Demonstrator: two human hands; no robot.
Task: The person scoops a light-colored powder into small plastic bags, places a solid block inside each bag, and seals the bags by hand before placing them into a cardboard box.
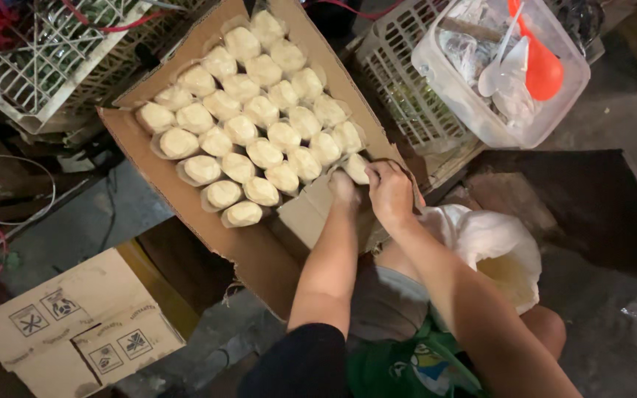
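Single head-worn view, looking steeply down from above the person's own forearms; close range, cardboard tray (259, 250) filling centre frame; crates and floor at the edges; no second view to overlap.

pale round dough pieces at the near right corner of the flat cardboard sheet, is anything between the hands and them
Nothing visible. The right hand already touches the pale round dough piece at the near right corner of the flat brown cardboard sheet, and the left hand rests beside it on the sheet. Whether the fingers pinch it cannot be told.

Left hand (344, 188) and right hand (390, 193) side by side
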